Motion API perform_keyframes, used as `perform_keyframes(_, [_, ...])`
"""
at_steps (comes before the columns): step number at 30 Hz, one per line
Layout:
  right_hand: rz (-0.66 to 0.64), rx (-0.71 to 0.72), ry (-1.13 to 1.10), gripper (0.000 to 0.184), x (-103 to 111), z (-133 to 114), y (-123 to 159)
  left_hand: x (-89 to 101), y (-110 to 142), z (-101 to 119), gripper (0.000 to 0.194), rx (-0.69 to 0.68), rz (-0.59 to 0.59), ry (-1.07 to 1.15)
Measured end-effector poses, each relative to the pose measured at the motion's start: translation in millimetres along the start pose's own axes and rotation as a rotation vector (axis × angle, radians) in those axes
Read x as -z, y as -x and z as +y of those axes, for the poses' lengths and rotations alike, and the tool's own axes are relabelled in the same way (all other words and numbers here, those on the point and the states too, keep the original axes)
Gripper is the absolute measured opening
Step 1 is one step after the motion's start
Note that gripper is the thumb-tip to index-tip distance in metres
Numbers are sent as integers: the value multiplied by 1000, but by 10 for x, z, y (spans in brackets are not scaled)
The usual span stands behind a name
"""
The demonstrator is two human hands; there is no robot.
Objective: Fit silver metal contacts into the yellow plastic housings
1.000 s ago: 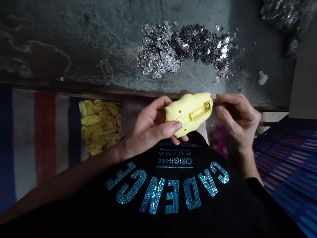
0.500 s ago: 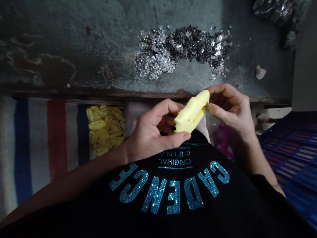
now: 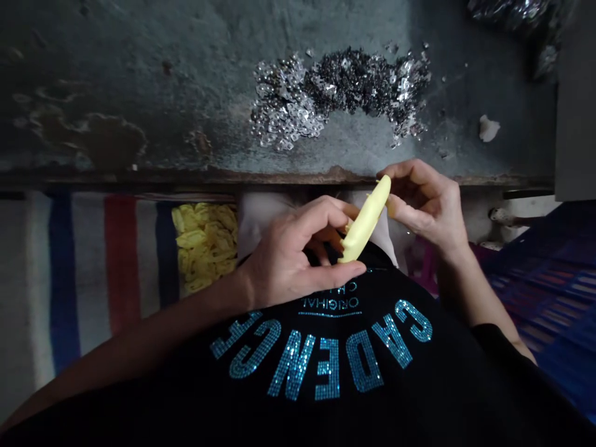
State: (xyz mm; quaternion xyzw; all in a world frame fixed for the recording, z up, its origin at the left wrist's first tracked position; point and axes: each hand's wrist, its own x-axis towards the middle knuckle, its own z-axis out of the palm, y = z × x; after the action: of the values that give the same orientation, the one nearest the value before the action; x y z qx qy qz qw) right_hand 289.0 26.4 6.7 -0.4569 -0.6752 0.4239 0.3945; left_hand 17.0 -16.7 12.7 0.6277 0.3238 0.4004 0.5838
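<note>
The yellow shell [image 3: 365, 223] was off the bench [image 3: 195, 93], just on the person's side of its front edge, turned edge-on between both hands. Left hand [image 3: 298, 248] held its lower end; long axis slanted up to the right hand [image 3: 431, 202], whose fingertips were drawn narrow at the upper end. Couldn't tell if they pinched shell or a small part.

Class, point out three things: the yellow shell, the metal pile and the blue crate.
Yellow shell [image 3: 366, 221]: head view, middle of its narrow side.
Metal pile [image 3: 348, 85]: head view, its darker middle.
Blue crate [image 3: 535, 242]: head view, near its upper edge.
</note>
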Motion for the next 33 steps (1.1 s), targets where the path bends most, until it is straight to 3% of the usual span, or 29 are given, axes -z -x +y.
perform_keyframes(3, [46,46,-26,23,-77,89,82,66,-20,25,48,-33,-80,-79])
perform_keyframes(8, [175,272,24,26,-192,229,226,79,-115,40,125,128,-216,-125])
perform_keyframes(10, [225,315,99,27,-210,253,257,56,-173,66,134,149,-293,-195])
perform_keyframes(13, [265,352,147,29,-209,282,283,27,-215,98,124,101,-325,-237])
perform_keyframes(21, [295,370,129,38,-202,373,312,52,-125,-13,106,-113,-229,-119])
perform_keyframes(25, [435,166,-7,39,-380,309,276,50,-88,-89,102,-71,-73,-7])
perform_keyframes(27, [468,30,-145,42,-508,257,249,63,-61,-137,96,-181,30,-69])
perform_keyframes(30, [268,-103,-318,47,-627,186,192,148,-3,-183,62,-378,149,-265])
perform_keyframes(33, [-14,-105,-349,45,-555,83,84,294,48,-122,19,-191,289,-412])
